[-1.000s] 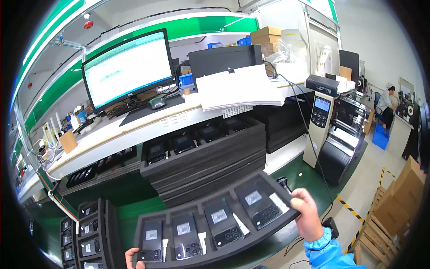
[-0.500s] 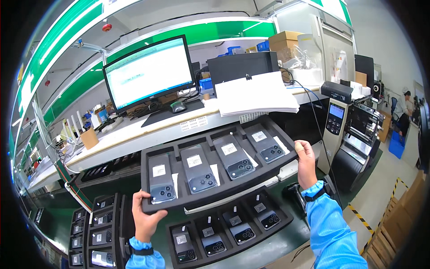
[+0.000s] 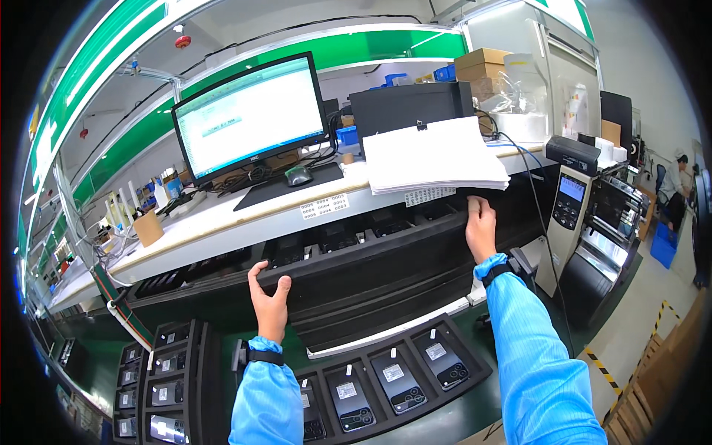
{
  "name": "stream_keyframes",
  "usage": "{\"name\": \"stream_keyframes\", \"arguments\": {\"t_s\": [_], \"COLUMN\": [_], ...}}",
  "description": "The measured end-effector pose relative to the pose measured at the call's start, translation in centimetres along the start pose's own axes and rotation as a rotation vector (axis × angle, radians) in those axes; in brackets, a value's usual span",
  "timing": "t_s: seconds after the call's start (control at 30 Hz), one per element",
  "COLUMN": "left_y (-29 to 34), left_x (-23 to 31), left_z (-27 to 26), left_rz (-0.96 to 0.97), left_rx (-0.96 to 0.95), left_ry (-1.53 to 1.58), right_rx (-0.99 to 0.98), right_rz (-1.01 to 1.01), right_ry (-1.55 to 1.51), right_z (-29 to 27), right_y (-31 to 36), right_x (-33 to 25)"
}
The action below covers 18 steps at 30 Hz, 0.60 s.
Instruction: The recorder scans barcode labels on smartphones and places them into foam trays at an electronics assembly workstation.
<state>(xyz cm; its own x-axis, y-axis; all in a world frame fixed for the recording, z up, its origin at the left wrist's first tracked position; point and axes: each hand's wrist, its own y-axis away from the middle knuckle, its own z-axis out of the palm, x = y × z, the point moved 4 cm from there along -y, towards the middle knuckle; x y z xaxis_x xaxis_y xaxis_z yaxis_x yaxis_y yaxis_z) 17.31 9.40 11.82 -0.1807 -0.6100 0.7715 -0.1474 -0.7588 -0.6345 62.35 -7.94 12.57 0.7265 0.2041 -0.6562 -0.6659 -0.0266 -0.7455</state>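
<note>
A black foam tray (image 3: pixel 374 251) lies under the raised shelf, on top of a stack of similar dark trays (image 3: pixel 356 300). Only the near parts of the phones in it show; the shelf hides the rest. My left hand (image 3: pixel 269 304) grips its near left corner, thumb in front and fingers over the edge. At the right end, my right hand (image 3: pixel 480 228) holds the rim with bent fingers. Below, closer to me, another foam tray (image 3: pixel 475 365) carries phones (image 3: pixel 398 380) back side up, with white labels; my left sleeve partly covers its left end.
More phone-filled trays (image 3: pixel 194 371) stand at the lower left. The shelf (image 3: pixel 285 219) bears a monitor (image 3: pixel 252 119), a mouse (image 3: pixel 299 175) and a paper stack (image 3: pixel 437 159) overhanging its edge. A label printer (image 3: pixel 567 215) with a cable stands right. Farther right, a person (image 3: pixel 673 182) sits.
The held tray has gone forward and down, from in front of the shelf to beneath it, onto the stack. Both my hands moved with it, and the lower tray shows more fully.
</note>
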Motion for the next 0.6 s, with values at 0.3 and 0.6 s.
{"name": "stream_keyframes", "arguments": {"t_s": [0.3, 0.6], "left_y": [-0.7, 7.3], "left_x": [-0.5, -3.5], "left_z": [0.2, -3.3], "left_rz": [0.130, -0.130], "left_rx": [0.159, 0.093], "left_ry": [-0.197, 0.011], "right_rx": [-0.084, -0.211], "right_rz": [0.174, 0.458], "right_ry": [-0.096, -0.271], "right_z": [1.0, -6.3], "right_y": [-1.0, 5.4], "right_x": [0.9, 2.7]}}
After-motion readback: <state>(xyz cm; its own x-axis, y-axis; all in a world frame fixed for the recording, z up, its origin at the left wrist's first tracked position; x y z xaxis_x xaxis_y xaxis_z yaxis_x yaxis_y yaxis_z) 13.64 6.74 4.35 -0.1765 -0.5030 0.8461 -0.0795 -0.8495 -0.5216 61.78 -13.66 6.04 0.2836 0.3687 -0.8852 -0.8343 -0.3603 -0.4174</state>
